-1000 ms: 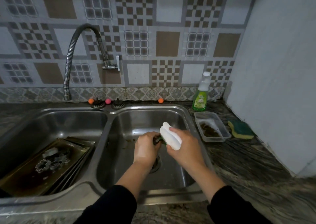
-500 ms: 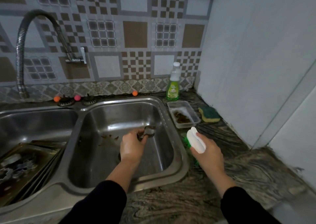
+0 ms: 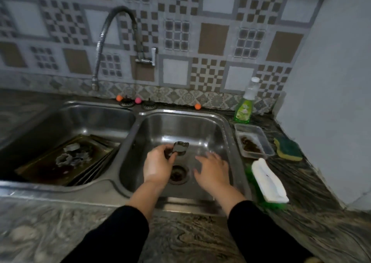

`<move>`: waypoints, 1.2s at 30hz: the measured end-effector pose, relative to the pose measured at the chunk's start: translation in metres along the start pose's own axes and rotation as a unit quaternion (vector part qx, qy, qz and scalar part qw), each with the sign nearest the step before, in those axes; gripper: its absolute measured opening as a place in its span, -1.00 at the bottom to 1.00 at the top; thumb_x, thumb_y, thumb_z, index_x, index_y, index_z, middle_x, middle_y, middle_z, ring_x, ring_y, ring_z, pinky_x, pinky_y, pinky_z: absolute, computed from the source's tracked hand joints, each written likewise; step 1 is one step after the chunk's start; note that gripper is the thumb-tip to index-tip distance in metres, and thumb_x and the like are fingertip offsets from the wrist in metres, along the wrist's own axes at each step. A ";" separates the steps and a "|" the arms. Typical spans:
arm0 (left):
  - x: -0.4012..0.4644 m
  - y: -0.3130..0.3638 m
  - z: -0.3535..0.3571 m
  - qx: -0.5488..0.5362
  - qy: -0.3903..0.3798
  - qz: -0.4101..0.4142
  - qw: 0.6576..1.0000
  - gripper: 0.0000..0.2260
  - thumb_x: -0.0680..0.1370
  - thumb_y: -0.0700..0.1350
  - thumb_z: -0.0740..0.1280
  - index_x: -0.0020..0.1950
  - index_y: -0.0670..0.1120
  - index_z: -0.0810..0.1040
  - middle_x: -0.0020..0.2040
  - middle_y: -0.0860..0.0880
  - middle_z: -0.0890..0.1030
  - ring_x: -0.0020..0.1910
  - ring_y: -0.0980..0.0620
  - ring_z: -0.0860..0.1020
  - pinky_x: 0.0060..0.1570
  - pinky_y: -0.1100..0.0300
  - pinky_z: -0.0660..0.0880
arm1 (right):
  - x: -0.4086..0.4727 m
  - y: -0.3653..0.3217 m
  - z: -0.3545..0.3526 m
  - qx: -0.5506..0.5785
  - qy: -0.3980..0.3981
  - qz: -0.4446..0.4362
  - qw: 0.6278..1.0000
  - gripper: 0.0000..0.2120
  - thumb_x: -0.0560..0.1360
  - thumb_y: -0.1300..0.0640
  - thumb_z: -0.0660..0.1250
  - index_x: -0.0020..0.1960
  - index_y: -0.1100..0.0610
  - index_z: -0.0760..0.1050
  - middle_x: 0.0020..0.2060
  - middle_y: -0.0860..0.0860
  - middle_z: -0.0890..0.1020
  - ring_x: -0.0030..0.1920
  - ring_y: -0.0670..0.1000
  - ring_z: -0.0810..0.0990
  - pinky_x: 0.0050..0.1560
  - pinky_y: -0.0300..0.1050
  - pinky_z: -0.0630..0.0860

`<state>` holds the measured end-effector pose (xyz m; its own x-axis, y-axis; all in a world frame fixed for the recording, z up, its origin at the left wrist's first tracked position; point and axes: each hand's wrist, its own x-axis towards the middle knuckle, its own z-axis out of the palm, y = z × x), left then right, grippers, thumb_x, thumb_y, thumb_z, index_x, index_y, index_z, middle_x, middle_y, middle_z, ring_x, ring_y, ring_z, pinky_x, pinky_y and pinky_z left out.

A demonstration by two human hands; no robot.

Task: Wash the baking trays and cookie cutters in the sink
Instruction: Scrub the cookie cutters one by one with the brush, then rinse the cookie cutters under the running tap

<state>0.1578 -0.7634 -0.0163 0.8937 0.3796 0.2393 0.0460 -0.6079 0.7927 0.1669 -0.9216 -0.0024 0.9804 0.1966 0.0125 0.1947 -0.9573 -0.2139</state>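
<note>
My left hand (image 3: 158, 165) pinches a small dark metal cookie cutter (image 3: 180, 147) over the right basin of the steel double sink (image 3: 230, 122), above the drain (image 3: 177, 174). My right hand (image 3: 212, 169) hovers beside it over the same basin, fingers spread and holding nothing. A white-handled scrub brush with green bristles (image 3: 268, 183) lies on the counter right of the sink. In the left basin, stacked greasy baking trays (image 3: 50, 170) lean with several cookie cutters (image 3: 73, 156) on top.
A flexible metal faucet (image 3: 112, 41) arches over the left basin. A green dish soap bottle (image 3: 246, 104), a clear plastic container with brown residue (image 3: 254, 142) and a green-yellow sponge (image 3: 289, 149) sit on the marbled counter by the right wall.
My right hand carried the brush out of the sink, set it on the counter and came back empty over the right basin. My left hand kept hold of the cutter.
</note>
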 end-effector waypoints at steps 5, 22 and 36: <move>-0.001 -0.059 -0.077 0.070 0.074 -0.116 0.988 -0.78 0.51 -0.01 0.41 0.14 0.02 0.58 -0.01 -0.02 0.67 -0.03 -0.03 0.62 0.00 0.06 0.57 | 0.013 -0.094 0.040 0.047 -0.117 -0.116 0.985 -0.45 0.57 -0.16 0.14 0.51 0.01 0.18 0.51 0.08 0.19 0.50 0.11 0.12 0.44 0.10 0.15; 0.070 -0.228 -0.235 0.163 -0.083 -0.235 0.955 -0.85 0.51 -0.19 0.39 -0.02 0.04 0.52 0.04 -0.01 0.53 -0.01 -0.01 0.51 -0.03 0.13 0.46 | 0.049 -0.255 0.113 0.042 -0.132 -0.070 0.988 -0.18 0.55 -0.29 0.05 0.55 0.10 -0.30 0.50 0.00 -0.37 0.47 -0.02 -0.42 0.48 0.20 -0.19; 0.151 -0.269 -0.245 0.188 -0.200 -0.177 0.945 -0.80 0.56 -0.21 0.30 0.14 -0.01 0.55 0.11 -0.02 0.52 0.08 -0.04 0.51 0.12 0.06 0.47 | 0.044 -0.260 0.114 0.035 -0.132 -0.055 0.989 -0.08 0.49 -0.34 0.13 0.54 0.06 -0.34 0.47 -0.10 -0.40 0.45 -0.11 -0.43 0.52 -0.03 -0.16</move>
<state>0.1714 -0.3719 -0.0557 0.8859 0.3580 -0.2951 0.4629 -0.7255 0.5093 0.1556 -0.6404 -0.0575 0.9097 0.3554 -0.2147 0.2870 -0.9119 -0.2933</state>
